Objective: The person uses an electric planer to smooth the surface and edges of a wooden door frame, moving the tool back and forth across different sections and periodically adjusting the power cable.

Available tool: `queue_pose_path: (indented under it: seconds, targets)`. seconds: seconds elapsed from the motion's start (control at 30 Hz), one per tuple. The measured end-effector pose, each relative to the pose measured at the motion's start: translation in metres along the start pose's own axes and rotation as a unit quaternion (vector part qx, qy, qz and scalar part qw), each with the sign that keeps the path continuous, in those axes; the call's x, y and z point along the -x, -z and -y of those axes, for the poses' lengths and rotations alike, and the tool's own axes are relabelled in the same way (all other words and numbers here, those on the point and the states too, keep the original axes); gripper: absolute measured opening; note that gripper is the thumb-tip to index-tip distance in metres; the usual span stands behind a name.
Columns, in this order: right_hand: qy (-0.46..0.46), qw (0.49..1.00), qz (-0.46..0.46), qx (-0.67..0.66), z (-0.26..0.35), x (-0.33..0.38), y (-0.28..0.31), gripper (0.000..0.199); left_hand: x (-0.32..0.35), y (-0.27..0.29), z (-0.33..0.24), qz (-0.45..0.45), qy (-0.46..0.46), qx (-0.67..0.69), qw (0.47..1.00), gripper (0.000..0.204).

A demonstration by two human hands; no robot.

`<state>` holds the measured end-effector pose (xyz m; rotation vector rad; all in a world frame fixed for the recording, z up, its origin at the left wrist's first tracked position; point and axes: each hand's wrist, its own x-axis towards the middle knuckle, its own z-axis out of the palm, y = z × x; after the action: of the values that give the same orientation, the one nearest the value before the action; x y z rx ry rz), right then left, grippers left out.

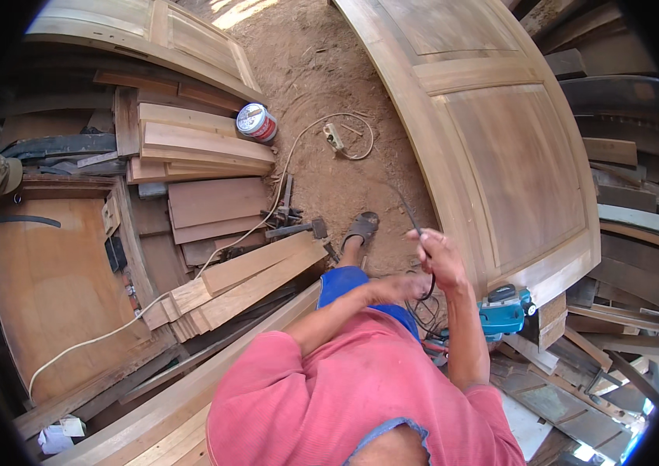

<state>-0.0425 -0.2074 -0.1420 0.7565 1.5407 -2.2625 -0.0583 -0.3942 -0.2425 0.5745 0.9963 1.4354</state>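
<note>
My right hand [442, 258] is closed around a black power cord [409, 208], whose upper end sticks out past the fingers toward the floor. Just left of it and lower, my left hand [401, 288] is smeared by motion beside the same cord, so its grip does not show. Loose loops of the cord hang below both hands. A teal electric hand planer [502, 317] rests at the near end of the panelled wooden door [512, 155], to the right of my right forearm.
A white extension socket [333, 137] lies on the dirt floor [306, 70], its pale cable [284, 171] running left over stacked boards [205, 147]. A paint bucket [256, 123] and a hammer [319, 227] are near those boards. Another door [182, 39] lies at far left; scrap wood [625, 198] fills the right.
</note>
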Motion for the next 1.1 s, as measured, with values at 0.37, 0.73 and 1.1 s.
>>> queue_pose_path:
  seconds: [0.37,0.73,1.1]
  targets:
    - [-0.097,0.959,0.118,0.24,-0.112,0.039,0.007,0.031,-0.002,0.243,-0.018,-0.486,-0.038,0.38,0.786,0.039]
    - [-0.209,0.964,-0.152,-0.066,-0.092,-0.153,0.021,0.037,0.027,0.009,-0.014,0.129,0.176,-0.086,0.972,0.037]
    - [-0.105,0.914,0.288,0.265,-0.072,-0.045,-0.057,0.032,-0.012,0.24,0.046,-0.349,0.23,0.364,0.832,0.044]
